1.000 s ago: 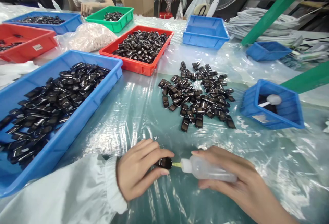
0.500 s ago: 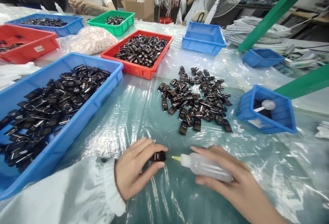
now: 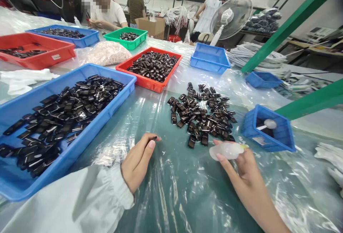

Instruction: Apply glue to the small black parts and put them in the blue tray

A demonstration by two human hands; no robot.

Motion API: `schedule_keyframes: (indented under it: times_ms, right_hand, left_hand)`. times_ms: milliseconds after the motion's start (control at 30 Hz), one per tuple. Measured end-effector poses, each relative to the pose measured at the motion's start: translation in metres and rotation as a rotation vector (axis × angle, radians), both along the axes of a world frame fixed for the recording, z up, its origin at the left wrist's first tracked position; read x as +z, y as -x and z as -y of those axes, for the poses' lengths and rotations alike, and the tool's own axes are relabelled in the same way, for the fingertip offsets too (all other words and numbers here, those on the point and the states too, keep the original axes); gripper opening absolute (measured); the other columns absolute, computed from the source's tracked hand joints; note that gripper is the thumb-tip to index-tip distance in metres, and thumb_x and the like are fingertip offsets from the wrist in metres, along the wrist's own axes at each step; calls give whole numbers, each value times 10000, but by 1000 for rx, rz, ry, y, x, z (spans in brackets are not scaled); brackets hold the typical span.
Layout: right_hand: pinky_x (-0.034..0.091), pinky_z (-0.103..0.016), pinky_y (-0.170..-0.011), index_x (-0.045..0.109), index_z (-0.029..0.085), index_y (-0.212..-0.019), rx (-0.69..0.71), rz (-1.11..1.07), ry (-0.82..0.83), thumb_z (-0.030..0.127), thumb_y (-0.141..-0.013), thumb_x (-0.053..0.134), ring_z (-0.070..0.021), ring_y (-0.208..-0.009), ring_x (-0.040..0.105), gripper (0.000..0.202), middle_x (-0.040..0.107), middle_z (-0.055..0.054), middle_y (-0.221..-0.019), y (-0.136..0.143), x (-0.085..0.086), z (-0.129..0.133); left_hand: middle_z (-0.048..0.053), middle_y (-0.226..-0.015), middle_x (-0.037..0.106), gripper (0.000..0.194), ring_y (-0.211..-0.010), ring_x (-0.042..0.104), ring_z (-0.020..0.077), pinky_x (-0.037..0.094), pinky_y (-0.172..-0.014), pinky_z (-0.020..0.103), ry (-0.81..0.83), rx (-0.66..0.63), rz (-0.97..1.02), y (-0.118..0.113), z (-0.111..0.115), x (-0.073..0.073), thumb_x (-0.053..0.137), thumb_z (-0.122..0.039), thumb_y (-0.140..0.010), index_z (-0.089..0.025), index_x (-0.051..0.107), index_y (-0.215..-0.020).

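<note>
From the head view, the left hand [image 3: 138, 161] is closed with a small black part [image 3: 154, 138] pinched at the fingertips, only its tip showing, just left of the loose pile of black parts [image 3: 202, 113] on the worktop [image 3: 187, 190]. The right hand [image 3: 245, 167] grasps a translucent squeeze bottle [image 3: 227, 150], yellow nozzle pointing right, just below the pile's lower right edge. To do this well, I judge the part should be held firmly with its open face clear of the fingers, and the bottle squeezed lightly so little spills

The worktop is covered in wrinkled clear plastic sheeting. Left of the pile lies a big blue tray [image 3: 112, 106] full of like parts; beyond the pile a red tray [image 3: 150, 83]; right of it a small blue bin [image 3: 268, 140]. Further back, a fan [image 3: 230, 13] and other people at work
</note>
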State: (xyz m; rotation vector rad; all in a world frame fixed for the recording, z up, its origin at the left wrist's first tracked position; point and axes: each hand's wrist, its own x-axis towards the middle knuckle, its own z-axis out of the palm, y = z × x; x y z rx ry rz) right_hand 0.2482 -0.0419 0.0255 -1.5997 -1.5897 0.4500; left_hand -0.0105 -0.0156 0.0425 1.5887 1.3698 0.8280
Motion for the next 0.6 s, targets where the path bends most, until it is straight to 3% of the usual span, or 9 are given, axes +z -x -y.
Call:
schedule_keyframes:
  times_ms: [167, 233, 333, 400, 467, 600]
  right_hand:
    - [356, -498, -871, 345, 201, -1223, -126, 227, -349, 255, -790, 667, -295, -1036, 460, 542, 440, -117, -1118, 4, 1, 13]
    - [344, -451, -872, 401, 214, -1181, -10, 345, -458, 148, -795, 652, -258, -979, 457, 465, 447, -75, -1039, 13, 5, 19]
    - [411, -369, -798, 563, 201, -1038, 369, 534, -395, 43, -832, 542, -235, -931, 524, 260, 551, -67, -991, 39, 11, 17]
    - [435, -378, -815, 600, 196, -1031, 547, 605, -373, 8, -844, 483, -254, -996, 527, 290, 577, -92, -1037, 60, 11, 7]
    - [441, -422, -836, 607, 162, -1055, 628, 636, -362, -8, -859, 434, -284, -1034, 512, 312, 584, -139, -1066, 77, 9, -6]
    - [484, -414, -659, 635, 80, -909, 653, 613, -297, 42, -892, 398, -278, -799, 534, 241, 611, -163, -856, 95, 2, -29]
  left_hand:
    - [29, -1033, 563, 232, -970, 513, 200, 371, -830, 325, -104, -63, 49, -1, 1, -9, 312, -316, -971, -224, 487, -1092]
    - [52, -1050, 555, 228, -986, 510, 209, 386, -833, 334, -174, -113, 60, 0, 2, -13, 332, -289, -964, -206, 483, -1114]
    - [54, -996, 547, 219, -924, 525, 200, 405, -801, 323, -273, -163, 69, 0, 3, -16, 363, -244, -954, -199, 489, -1128]
    - [55, -987, 541, 220, -913, 528, 194, 412, -804, 314, -330, -169, 93, -1, 4, -16, 375, -216, -950, -194, 490, -1137]
    - [63, -1006, 538, 223, -935, 525, 194, 415, -825, 313, -367, -174, 121, -1, 5, -16, 381, -197, -948, -188, 488, -1143]
    - [69, -1024, 545, 210, -961, 520, 195, 414, -840, 315, -385, -185, 145, -1, 7, -14, 400, -170, -944, -186, 493, -1131]
